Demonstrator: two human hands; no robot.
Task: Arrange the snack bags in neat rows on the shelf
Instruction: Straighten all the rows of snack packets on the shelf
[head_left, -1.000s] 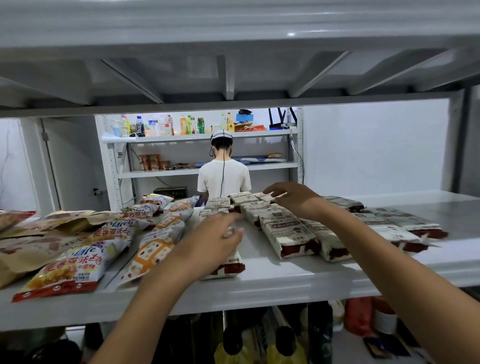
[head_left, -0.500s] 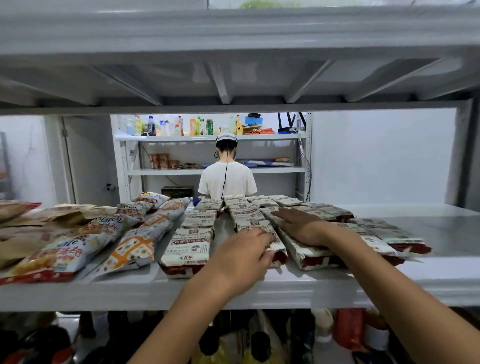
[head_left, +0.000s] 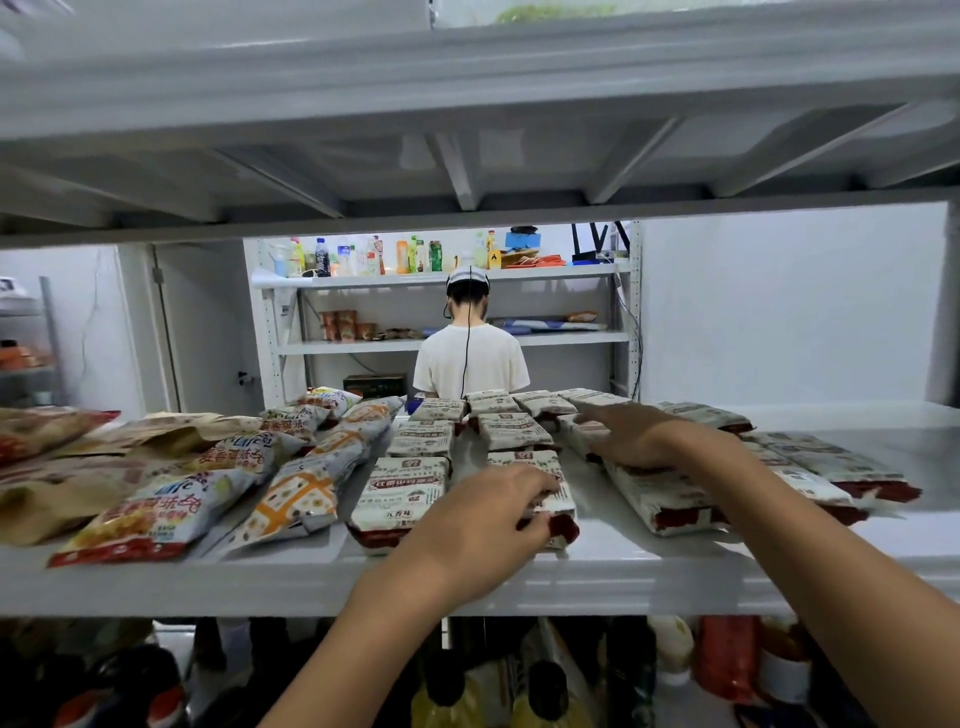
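Shelf (head_left: 649, 571), contents left to right.

- Blue-white bags (head_left: 161, 512): print too blurred to read.
- Lattice-print bags (head_left: 296, 499): loose row.
- White-and-red snack bag (head_left: 400, 493): just left of the fingers, marked "五香味".
- Left hand (head_left: 483, 525): fingers curled on the next front bag (head_left: 527, 458), likely squaring it.
- Right hand (head_left: 634, 434): fingers straight, flat on the third row (head_left: 654, 496), apparently steadying it.

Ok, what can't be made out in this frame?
Head view:
Front white bag: mostly under the left hand; grip unclear.
Bags beneath the right hand: covered by it.
Lower-shelf goods: dark, blurred, cut off by the bottom edge.
Far bottles: labels too small.
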